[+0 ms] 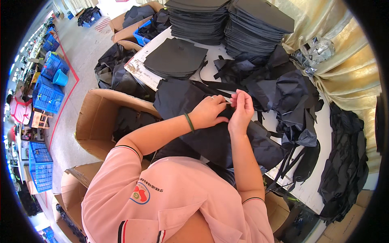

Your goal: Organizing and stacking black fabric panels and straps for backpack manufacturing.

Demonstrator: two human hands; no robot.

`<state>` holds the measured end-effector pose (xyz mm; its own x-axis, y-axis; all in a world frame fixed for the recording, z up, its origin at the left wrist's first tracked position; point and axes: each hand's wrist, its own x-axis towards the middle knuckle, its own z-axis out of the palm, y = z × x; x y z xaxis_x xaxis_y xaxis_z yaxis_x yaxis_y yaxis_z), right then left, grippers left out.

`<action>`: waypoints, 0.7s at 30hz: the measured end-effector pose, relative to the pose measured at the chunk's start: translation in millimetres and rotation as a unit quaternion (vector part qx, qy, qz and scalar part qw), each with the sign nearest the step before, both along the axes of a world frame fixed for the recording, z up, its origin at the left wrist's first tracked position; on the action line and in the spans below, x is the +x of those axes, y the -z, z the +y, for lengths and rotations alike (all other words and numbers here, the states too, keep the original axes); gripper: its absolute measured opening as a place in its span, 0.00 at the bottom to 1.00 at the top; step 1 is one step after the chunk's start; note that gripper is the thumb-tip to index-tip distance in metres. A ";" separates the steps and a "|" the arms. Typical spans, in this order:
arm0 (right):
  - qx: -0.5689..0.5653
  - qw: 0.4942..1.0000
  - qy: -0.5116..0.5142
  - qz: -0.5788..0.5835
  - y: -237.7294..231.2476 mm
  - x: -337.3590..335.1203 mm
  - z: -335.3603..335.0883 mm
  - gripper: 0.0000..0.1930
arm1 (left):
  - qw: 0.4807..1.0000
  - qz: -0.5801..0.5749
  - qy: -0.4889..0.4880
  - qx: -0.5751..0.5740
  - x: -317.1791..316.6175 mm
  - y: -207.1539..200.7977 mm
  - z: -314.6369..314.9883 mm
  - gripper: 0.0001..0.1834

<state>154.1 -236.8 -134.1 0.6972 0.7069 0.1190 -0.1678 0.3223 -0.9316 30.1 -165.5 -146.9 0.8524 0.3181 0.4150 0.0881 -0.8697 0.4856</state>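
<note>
A large piece of thin black fabric (175, 97) lies across the near side of the white table and over my lap. My left hand (208, 112), with a ring and a green bracelet at the wrist, is closed on it, thumb apart from the bent fingers. Close beside it on the right, my right hand (242, 108) is raised, its fingers curled together in a pinch. Between the fingertips of both hands shows a small pale sliver, too small to name. A black strap (214, 85) runs over the fabric just beyond my hands.
Tall stacks of black sheets (198, 22) stand at the back of the white table (320, 182), with a lower stack (174, 58) before them. Crumpled black fabric (283, 97) fills the right side. Left of me is an open cardboard box (95, 125); blue crates (48, 95) stand farther off.
</note>
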 end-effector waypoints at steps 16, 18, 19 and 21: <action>0.125 0.984 -0.094 0.082 -31.8 -19.6 1.8 0.18 | 0.928 -0.150 0.006 -0.340 -4.3 -25.9 -7.8 0.18; 0.131 0.984 -0.092 0.084 -34.1 -22.9 4.0 0.20 | 0.930 -0.162 -0.003 -0.329 -5.4 -25.3 -10.0 0.21; 0.131 0.983 -0.094 0.084 -34.1 -25.2 4.8 0.20 | 0.930 -0.163 -0.004 -0.328 -5.9 -22.2 -9.0 0.21; 0.152 0.976 -0.120 0.102 -33.8 -28.8 6.5 0.21 | 0.936 -0.171 -0.049 -0.304 -7.3 -17.0 -6.3 0.18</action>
